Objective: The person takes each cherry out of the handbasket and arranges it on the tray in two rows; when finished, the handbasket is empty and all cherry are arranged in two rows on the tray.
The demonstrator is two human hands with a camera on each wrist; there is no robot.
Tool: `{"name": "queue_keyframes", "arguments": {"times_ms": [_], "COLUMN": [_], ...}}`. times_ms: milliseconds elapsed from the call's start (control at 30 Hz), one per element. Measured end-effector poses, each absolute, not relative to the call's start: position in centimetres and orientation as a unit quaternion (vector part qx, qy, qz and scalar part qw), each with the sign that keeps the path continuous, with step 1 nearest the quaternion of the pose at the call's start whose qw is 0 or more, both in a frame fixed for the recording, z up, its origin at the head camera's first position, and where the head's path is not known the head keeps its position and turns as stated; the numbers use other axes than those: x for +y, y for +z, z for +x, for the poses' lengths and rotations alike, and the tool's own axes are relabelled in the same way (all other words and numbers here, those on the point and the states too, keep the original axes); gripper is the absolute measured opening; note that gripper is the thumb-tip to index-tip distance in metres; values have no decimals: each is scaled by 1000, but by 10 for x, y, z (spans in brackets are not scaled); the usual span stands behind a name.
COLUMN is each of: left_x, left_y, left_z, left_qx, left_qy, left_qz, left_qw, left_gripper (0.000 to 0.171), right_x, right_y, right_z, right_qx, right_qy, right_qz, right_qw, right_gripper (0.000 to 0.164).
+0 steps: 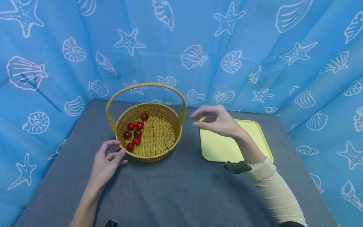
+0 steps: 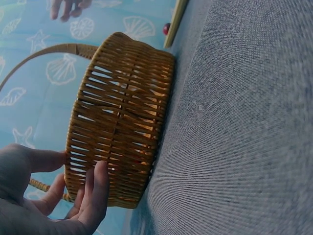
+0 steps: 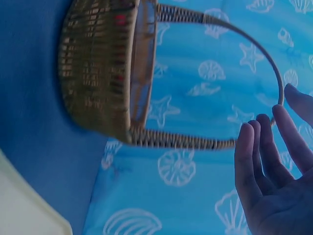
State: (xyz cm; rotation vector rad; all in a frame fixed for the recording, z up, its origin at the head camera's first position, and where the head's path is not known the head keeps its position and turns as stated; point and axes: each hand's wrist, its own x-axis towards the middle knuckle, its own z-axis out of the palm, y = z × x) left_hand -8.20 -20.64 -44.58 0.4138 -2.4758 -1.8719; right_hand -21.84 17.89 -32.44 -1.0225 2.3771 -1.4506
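Note:
A yellow wicker basket (image 1: pixel 154 154) with a tall arched handle (image 1: pixel 146 84) stands on the grey cloth. Several round, dark red cherries (image 1: pixel 136 141) lie along its left inside. At the basket's front left rim, my left hand (image 1: pixel 107 157) holds the edge; in the left wrist view its lower fingers (image 2: pixel 99 188) lie along the outer wall. My right hand (image 1: pixel 216 121) hovers over the back left of a pale yellow tray (image 1: pixel 224 148), thumb and fingers apart. Its fingers (image 3: pixel 269 152) carry nothing in the right wrist view. Red shows behind that hand, mostly hidden.
The grey cloth (image 1: pixel 175 192) covers the table. Blue curtains (image 1: pixel 175 41) with white shells and starfish hang at the back and both sides. A dark green piece (image 1: pixel 237 167) sits at the right sleeve's cuff. The basket's handle rises between the hands.

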Motion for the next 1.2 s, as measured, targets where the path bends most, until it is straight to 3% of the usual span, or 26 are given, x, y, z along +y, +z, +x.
{"name": "queue_keyframes", "arguments": {"times_ms": [400,800,1200], "left_x": [-207,-208,-209], "left_y": [-447,-448,-447], "left_z": [-83,-82,-82], "left_qx": [-791,-784,-783], "left_qy": [-598,-607,-609], "left_qz": [130,130,131], "left_qw": [8,-3,-5], "left_gripper": [52,54,53], "right_x": [119,54,9], "right_y": [-327,-338,-345], "right_z": [-221,-250,-284], "right_qx": [749,769,777], "right_qy": [-508,-445,-475], "right_qz": [-400,-431,-368], "right_qw": [145,158,189], "right_gripper": [27,34,37]}}
